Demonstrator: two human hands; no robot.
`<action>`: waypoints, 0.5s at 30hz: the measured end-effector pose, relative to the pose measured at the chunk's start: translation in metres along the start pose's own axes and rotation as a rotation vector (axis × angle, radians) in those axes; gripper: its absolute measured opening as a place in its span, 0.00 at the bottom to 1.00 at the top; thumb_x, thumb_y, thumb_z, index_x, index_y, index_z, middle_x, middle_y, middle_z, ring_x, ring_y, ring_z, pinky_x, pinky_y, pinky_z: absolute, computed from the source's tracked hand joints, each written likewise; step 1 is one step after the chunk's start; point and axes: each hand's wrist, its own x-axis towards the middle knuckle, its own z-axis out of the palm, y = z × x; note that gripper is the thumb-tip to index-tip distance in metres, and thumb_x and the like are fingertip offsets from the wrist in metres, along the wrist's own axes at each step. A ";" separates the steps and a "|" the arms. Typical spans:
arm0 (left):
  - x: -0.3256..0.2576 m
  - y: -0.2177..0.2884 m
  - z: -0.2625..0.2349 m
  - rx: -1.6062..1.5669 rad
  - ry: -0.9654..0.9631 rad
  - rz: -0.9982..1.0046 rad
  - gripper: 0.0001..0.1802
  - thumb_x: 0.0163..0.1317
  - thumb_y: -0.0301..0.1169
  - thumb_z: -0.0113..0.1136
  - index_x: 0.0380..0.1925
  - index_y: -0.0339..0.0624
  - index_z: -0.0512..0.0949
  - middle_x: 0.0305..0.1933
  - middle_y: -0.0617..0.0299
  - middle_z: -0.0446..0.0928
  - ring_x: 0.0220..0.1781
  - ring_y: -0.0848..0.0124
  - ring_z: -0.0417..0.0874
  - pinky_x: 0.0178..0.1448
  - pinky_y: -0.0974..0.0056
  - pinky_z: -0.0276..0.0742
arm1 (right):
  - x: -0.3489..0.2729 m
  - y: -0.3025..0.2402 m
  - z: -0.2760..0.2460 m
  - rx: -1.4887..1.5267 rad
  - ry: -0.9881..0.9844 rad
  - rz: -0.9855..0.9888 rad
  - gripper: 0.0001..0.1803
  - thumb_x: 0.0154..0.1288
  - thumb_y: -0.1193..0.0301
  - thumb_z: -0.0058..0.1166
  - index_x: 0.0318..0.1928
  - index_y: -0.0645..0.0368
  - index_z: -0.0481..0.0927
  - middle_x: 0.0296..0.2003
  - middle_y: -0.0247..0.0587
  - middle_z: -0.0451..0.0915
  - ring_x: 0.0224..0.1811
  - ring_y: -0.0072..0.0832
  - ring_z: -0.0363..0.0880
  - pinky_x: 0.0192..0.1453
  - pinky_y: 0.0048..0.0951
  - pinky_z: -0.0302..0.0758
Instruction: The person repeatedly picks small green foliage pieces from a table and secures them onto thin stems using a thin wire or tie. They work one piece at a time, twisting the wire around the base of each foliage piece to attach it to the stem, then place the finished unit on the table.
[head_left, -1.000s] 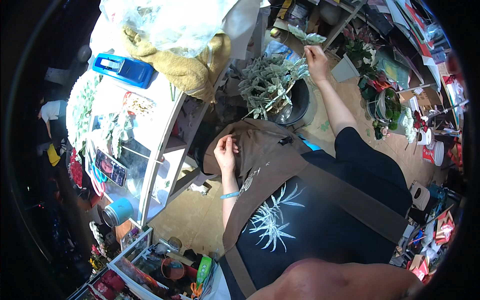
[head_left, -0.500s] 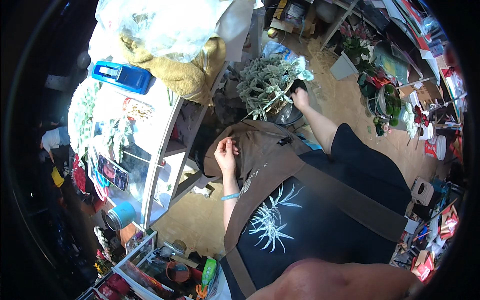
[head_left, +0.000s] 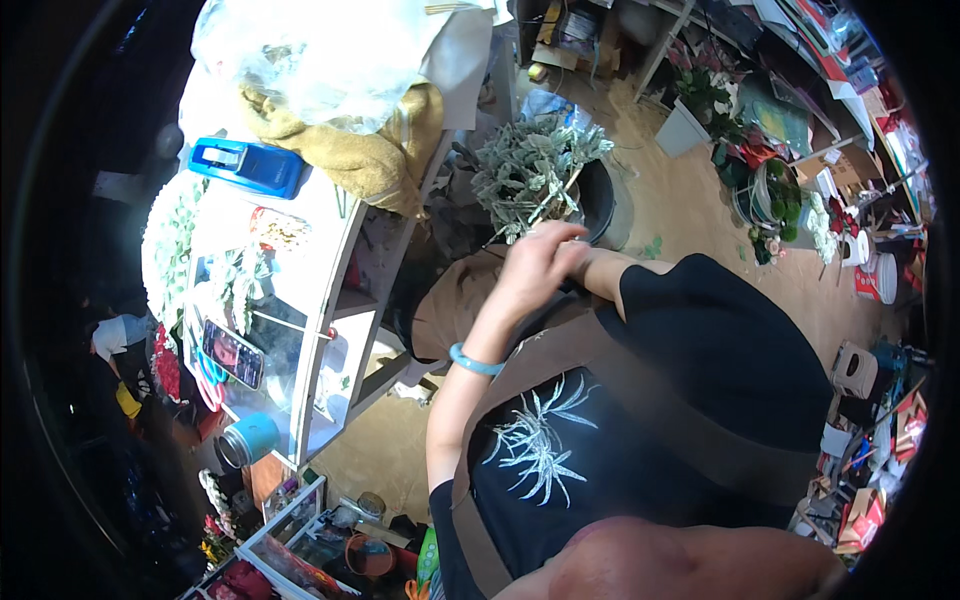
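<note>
My left hand (head_left: 530, 268), with a teal band on the wrist, is raised in front of my chest, its fingers curled. A thin stem (head_left: 545, 207) rises from it toward a bunch of silvery-green foliage (head_left: 525, 165) standing in a black bucket (head_left: 603, 200) on the floor. My right hand (head_left: 580, 256) is pressed against the left one and mostly hidden behind it; its forearm comes in from my black sleeve. I cannot tell what the right hand holds. I wear a brown apron over a black shirt with a white leaf print.
To the left stands a white shelf bench (head_left: 335, 260) with a blue tape dispenser (head_left: 245, 165), a yellow cloth (head_left: 350, 150), a clear plastic bag (head_left: 300, 50) and a phone (head_left: 232, 352). Potted plants (head_left: 700, 110) and flowers (head_left: 775, 200) line the floor at right.
My right hand has pulled back from the foliage bunch to my chest. My left hand has risen from the apron to meet it.
</note>
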 end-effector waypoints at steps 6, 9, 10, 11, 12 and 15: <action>0.008 0.056 -0.003 -0.375 -0.193 0.245 0.13 0.63 0.28 0.45 0.42 0.31 0.74 0.42 0.48 0.77 0.47 0.56 0.77 0.51 0.61 0.71 | -0.007 -0.077 -0.082 -0.423 -0.093 -0.054 0.16 0.47 0.74 0.59 0.41 0.59 0.82 0.45 0.42 0.79 0.47 0.36 0.78 0.46 0.33 0.76; 0.010 0.086 -0.013 -0.516 -0.198 0.461 0.12 0.63 0.26 0.44 0.40 0.30 0.73 0.42 0.48 0.77 0.45 0.59 0.78 0.49 0.63 0.71 | -0.014 -0.118 -0.110 -0.688 -0.131 -0.050 0.17 0.47 0.74 0.59 0.42 0.59 0.82 0.45 0.42 0.79 0.47 0.36 0.78 0.46 0.34 0.76; 0.010 0.094 -0.015 -0.529 -0.205 0.486 0.10 0.63 0.25 0.45 0.40 0.30 0.73 0.41 0.49 0.77 0.44 0.60 0.78 0.48 0.64 0.71 | -0.015 -0.128 -0.114 -0.752 -0.131 -0.055 0.17 0.47 0.74 0.60 0.42 0.59 0.82 0.45 0.42 0.79 0.47 0.36 0.78 0.46 0.34 0.76; 0.011 0.103 -0.014 -0.627 -0.161 0.558 0.08 0.62 0.23 0.46 0.36 0.29 0.72 0.38 0.50 0.77 0.40 0.62 0.77 0.46 0.64 0.71 | -0.014 -0.136 -0.116 -0.802 -0.120 -0.059 0.17 0.47 0.74 0.60 0.42 0.59 0.82 0.45 0.42 0.79 0.47 0.36 0.78 0.46 0.34 0.76; 0.013 0.106 -0.016 -0.603 -0.176 0.579 0.09 0.61 0.24 0.46 0.37 0.29 0.72 0.39 0.49 0.75 0.43 0.57 0.76 0.50 0.62 0.69 | -0.013 -0.142 -0.118 -0.837 -0.098 -0.075 0.17 0.47 0.74 0.60 0.42 0.59 0.82 0.45 0.42 0.79 0.47 0.36 0.78 0.46 0.34 0.76; 0.015 0.104 -0.020 -0.494 -0.120 0.565 0.08 0.57 0.25 0.50 0.35 0.31 0.72 0.34 0.54 0.73 0.36 0.62 0.74 0.40 0.64 0.69 | -0.014 -0.148 -0.124 -0.779 0.054 -0.216 0.16 0.48 0.73 0.60 0.42 0.58 0.82 0.44 0.43 0.80 0.46 0.37 0.79 0.45 0.35 0.76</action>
